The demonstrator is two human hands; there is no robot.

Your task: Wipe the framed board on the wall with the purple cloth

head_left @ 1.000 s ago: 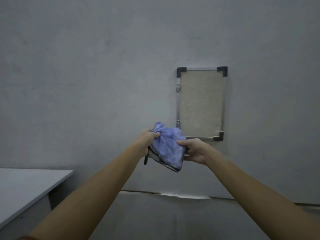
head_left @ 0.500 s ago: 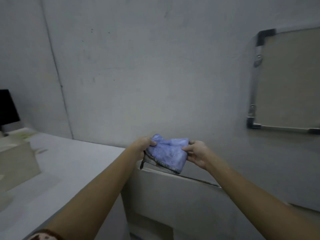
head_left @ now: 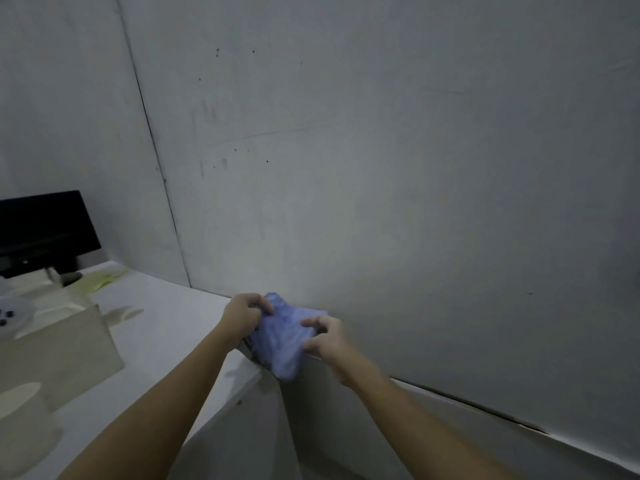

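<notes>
The purple cloth (head_left: 282, 337) is bunched up low in the middle of the view, over the far right corner of a white table (head_left: 166, 327). My left hand (head_left: 244, 315) grips its upper left edge. My right hand (head_left: 323, 336) rests on its right side with the fingers spread and curled over it. The framed board is out of view; only bare grey wall (head_left: 415, 168) lies ahead.
A dark monitor (head_left: 41, 230) stands at the table's far left. In front of it are a beige box (head_left: 59, 355), a white round object (head_left: 14, 310) and yellowish papers (head_left: 100, 280). A lower wall panel with a dark seam (head_left: 467, 403) runs down to the right.
The view has swung left and down, so the framed board has left the frame on the right. Both hands carried the cloth down to the table corner, and the right hand's fingers have loosened.
</notes>
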